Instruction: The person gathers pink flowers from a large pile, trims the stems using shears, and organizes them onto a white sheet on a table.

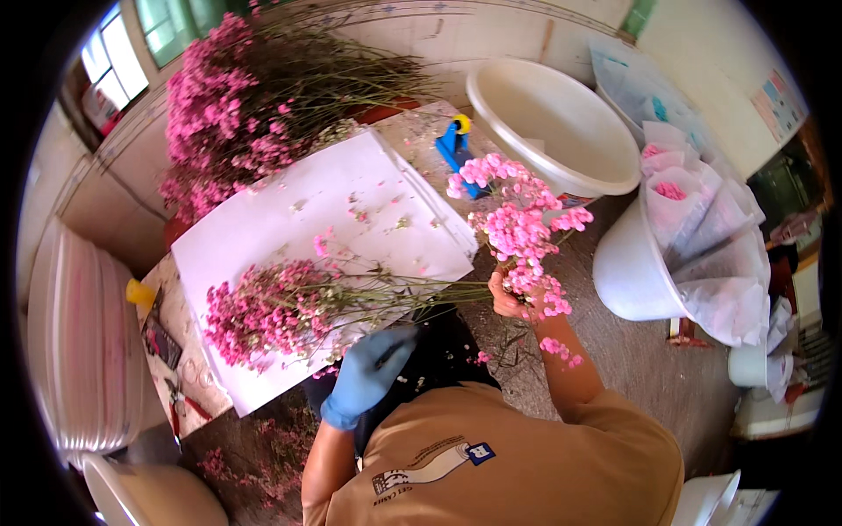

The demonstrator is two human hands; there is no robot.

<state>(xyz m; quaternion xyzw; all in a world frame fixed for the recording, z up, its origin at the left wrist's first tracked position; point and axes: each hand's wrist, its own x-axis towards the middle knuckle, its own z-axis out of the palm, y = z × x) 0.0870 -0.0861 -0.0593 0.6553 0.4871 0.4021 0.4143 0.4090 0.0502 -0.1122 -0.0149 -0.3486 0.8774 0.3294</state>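
Note:
My right hand (510, 299), bare, is closed around the stems of a bunch of bright pink gypsophila (520, 230), its blossom heads spreading above and over the fingers. A second bunch of pink gypsophila (276, 312) lies across white paper sheets (316, 197), its stems reaching right towards that hand; whether they touch it is hidden. My left hand (371, 371), in a blue glove, hovers over my lap by the paper's near edge. Its fingers are bent, and I cannot tell if anything is between them. Loose petals and bits of blossom are scattered on the paper.
Behind the paper lies a large heap of pink flowers (217, 125). A blue tape dispenser (457, 151) stands beside a big white tub (552, 125). At right, a white bucket (631, 263) holds paper-wrapped bunches. Red-handled pliers (176, 407) lie at the table's left, near stacked plastic tubs (85, 342).

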